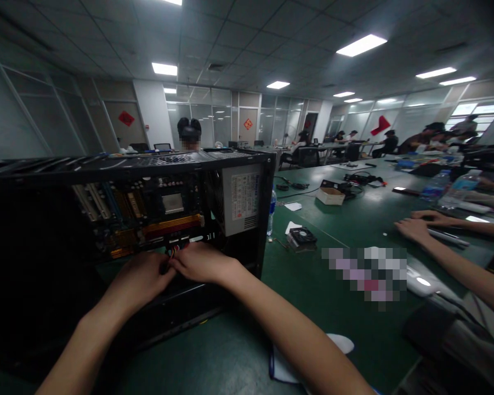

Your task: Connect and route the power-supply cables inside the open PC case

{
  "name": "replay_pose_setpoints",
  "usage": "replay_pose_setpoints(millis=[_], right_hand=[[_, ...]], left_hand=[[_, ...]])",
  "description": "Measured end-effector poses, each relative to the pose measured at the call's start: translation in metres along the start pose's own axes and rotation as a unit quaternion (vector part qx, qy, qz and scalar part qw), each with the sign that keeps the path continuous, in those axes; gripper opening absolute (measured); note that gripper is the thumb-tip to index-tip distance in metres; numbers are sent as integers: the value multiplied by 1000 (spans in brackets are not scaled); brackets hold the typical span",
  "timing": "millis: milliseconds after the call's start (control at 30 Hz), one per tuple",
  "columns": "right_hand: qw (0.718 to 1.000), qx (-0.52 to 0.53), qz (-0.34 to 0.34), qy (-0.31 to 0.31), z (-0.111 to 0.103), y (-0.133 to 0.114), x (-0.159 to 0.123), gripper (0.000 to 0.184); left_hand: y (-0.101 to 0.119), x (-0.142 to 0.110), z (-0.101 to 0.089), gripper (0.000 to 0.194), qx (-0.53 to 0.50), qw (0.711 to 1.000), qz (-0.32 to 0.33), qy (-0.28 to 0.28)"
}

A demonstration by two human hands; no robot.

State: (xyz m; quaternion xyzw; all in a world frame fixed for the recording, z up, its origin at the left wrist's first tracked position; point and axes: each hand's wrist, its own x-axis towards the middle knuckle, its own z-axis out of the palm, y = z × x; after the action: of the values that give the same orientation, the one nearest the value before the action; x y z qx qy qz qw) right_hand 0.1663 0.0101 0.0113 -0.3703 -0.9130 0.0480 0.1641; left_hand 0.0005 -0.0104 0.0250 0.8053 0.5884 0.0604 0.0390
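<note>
An open black computer case [234, 154] lies on its side before me, with the motherboard [148, 186] showing inside. My left hand [142, 274] and my right hand [199, 260] meet within the case, below the yellow and red memory slots [172, 224]. Thin coloured wires [174, 250] come up between my fingers, and both hands are closed around them. My fingertips and the wire ends are partly hidden. A bare metal processor [173, 203] sits above the slots. At the case's right end is the power supply [243, 200] with a printed label.
A cooling fan with heatsink [302, 238] lies right of the case, near a water bottle [272, 211]. Further back are a small open box [330, 196] and tangled black cables [362, 178]. Another person's hands [415, 226] rest on the green table [312, 288] at right.
</note>
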Motion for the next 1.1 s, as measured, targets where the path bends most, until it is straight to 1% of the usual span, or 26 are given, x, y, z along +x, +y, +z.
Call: replay_pose_setpoints(millis=[167, 333, 533, 767, 967, 1100], right_hand=[[1000, -5, 2, -2, 2, 2, 1, 40], [1000, -4, 7, -7, 0, 0, 0, 41], [1000, -6, 7, 10, -2, -3, -1, 38], [999, -32, 7, 20, -1, -5, -1, 43], [1000, -8, 25, -3, 3, -4, -1, 41], [1000, -2, 7, 13, 7, -1, -1, 38]], left_hand=[[3, -1, -2, 38, 11, 1000, -2, 4], [3, 2, -2, 37, -11, 1000, 0, -5], [1, 4, 0, 34, -21, 1000, 11, 2], [1, 1, 1, 30, -41, 999, 9, 11], [-3, -2, 6, 28, -22, 1000, 5, 17], [-3, -3, 5, 27, -16, 1000, 2, 12]])
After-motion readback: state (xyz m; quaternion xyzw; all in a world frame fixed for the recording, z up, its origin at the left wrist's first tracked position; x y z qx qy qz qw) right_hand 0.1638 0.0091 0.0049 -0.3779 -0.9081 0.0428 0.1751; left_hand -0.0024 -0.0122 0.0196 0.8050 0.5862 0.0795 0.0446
